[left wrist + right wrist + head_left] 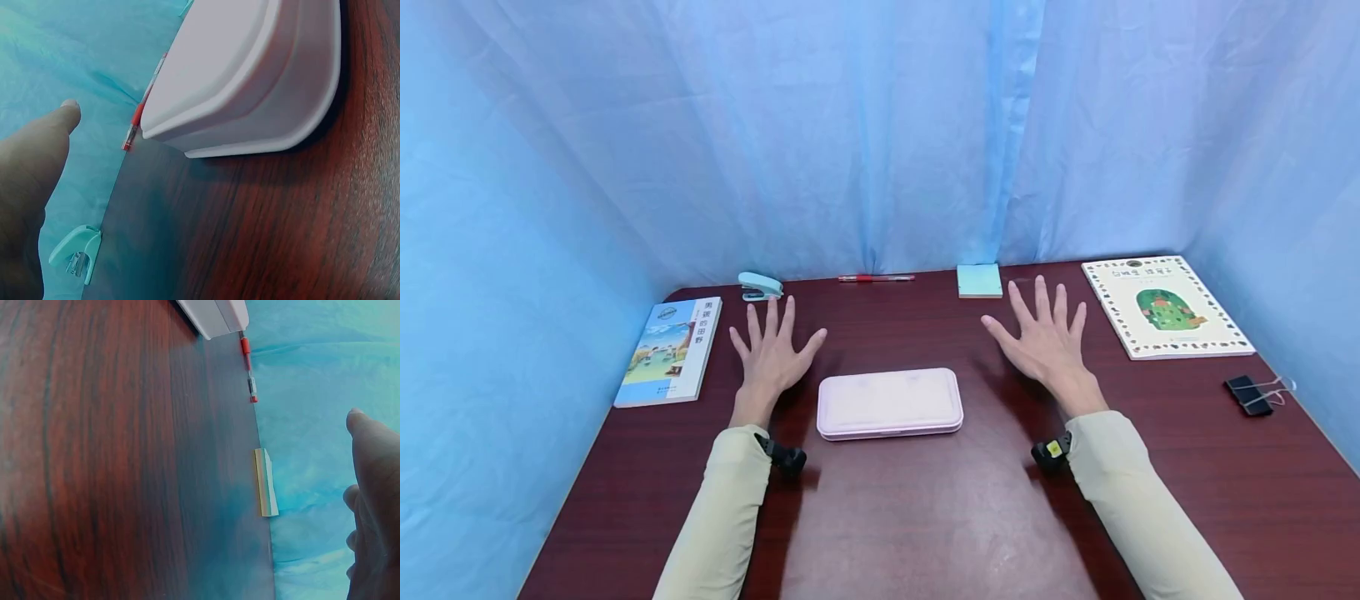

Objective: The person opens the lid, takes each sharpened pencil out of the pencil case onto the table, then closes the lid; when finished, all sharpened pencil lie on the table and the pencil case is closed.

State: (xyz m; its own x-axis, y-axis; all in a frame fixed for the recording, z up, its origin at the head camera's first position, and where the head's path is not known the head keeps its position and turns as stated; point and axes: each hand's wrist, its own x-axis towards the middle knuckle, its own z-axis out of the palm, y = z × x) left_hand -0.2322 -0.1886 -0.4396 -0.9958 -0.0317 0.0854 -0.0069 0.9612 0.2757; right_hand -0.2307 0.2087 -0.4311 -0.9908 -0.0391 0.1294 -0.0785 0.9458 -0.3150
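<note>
Between the two hands, a pale pink pencil case (889, 403) lies closed on the dark red table. My left hand (772, 358) is to its left, fingers spread and holding nothing; its fingertips point toward a mint stapler (760, 286). On the other side, my right hand (1047, 340) is spread too, with nothing in it, below a pad of light blue sticky notes (979, 281). In the left wrist view the thumb (44, 140) stands apart from the case (250, 75). The right wrist view shows the thumb (375, 450) and part of the fingers.
A red pen (876, 277) lies along the back edge. One book (668, 352) is at the left, another book (1167, 307) at the back right. A black binder clip (1249, 395) sits near the right edge. Blue curtains (850, 133) enclose the back and sides.
</note>
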